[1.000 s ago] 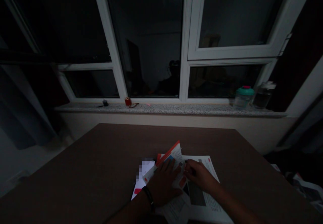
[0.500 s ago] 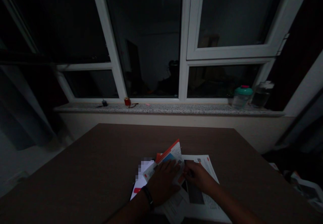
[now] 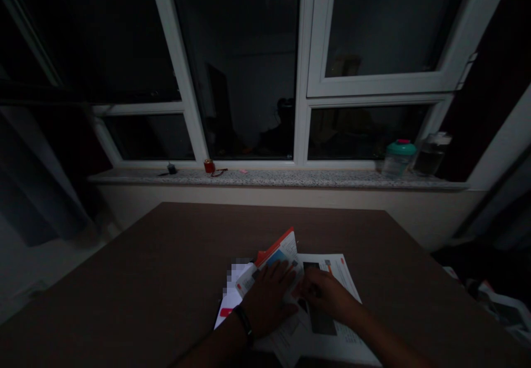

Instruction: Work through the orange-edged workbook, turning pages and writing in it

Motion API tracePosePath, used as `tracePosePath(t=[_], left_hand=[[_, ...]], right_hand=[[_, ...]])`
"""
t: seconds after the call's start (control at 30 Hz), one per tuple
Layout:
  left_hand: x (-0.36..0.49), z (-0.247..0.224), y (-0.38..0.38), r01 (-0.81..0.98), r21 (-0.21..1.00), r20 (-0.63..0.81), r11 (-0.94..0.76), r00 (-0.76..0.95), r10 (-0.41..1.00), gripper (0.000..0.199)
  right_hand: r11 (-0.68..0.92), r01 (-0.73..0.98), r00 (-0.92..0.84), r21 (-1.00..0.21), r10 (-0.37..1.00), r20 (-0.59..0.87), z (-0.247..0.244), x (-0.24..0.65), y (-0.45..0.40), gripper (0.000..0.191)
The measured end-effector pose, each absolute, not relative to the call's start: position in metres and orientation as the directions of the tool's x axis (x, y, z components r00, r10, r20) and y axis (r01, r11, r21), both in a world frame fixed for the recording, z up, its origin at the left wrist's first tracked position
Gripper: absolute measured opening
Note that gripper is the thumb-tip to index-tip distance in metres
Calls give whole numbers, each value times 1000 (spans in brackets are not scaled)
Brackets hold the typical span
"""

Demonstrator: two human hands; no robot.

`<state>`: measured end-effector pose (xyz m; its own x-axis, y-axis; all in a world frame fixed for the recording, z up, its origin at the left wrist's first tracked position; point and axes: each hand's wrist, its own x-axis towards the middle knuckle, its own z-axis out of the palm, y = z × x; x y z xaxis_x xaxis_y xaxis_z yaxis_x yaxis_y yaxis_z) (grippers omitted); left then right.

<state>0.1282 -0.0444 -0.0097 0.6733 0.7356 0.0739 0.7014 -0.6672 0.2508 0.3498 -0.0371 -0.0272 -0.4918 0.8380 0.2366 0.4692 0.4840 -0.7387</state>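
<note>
An open magazine [image 3: 346, 279] with printed text, pictures and red accents lies near the front of the dark brown table. Its left-hand page [image 3: 286, 243] is folded over at a slant, and the red-edged corner sticks up. My left hand [image 3: 269, 299], with a dark band on the wrist, lies flat on this folded page with fingers spread. My right hand [image 3: 326, 293] is closed at the crease beside it, fingers curled; whatever is between the fingertips is hidden. Under the magazine's left side a lit phone or tablet screen [image 3: 232, 301] shows, partly pixelated.
The brown table [image 3: 124, 279] reaches to the wall under a speckled stone windowsill [image 3: 274, 178]. On the sill stand a small red jar [image 3: 209, 166], a small dark bottle [image 3: 171, 169], a teal-lidded container [image 3: 399, 157] and a clear jug [image 3: 431, 155]. Papers [image 3: 504, 307] lie beyond the table's right edge.
My right hand has shifted slightly along the crease, and its fingers look more curled. The raised page corner has moved a little. My left hand stays nearly in place.
</note>
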Motion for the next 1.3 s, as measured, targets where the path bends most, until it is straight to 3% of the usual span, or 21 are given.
tracePosePath(t=[0.13,0.27,0.4,0.63,0.8,1.03,1.3], left_hand=[[130,-16,-42,701,245,110,-670,666,738,68],[132,-17,-43,709,241,75,-663,668,741,64],[132,-14,-45,715,231,72,-659,663,745,60],[132,-11,-43,744,251,92,-619,618,780,53],[134,-9,-43,743,246,93,-623,621,778,46],[134,-8,-45,734,219,105,-643,637,764,50],[134,-8,-51,741,249,86,-624,625,776,65]], right_hand=[[479,507,-437,-716,859,265,-34,348,-27,11],[502,396,-556,-769,797,234,-33,353,-34,10],[528,410,-613,-744,763,203,-24,354,-45,10],[522,482,-470,-704,832,295,-32,347,-30,11],[507,436,-536,-744,810,238,-30,349,-33,15],[494,448,-604,-745,782,155,-26,353,-45,11],[500,440,-493,-746,829,265,-36,347,-32,12]])
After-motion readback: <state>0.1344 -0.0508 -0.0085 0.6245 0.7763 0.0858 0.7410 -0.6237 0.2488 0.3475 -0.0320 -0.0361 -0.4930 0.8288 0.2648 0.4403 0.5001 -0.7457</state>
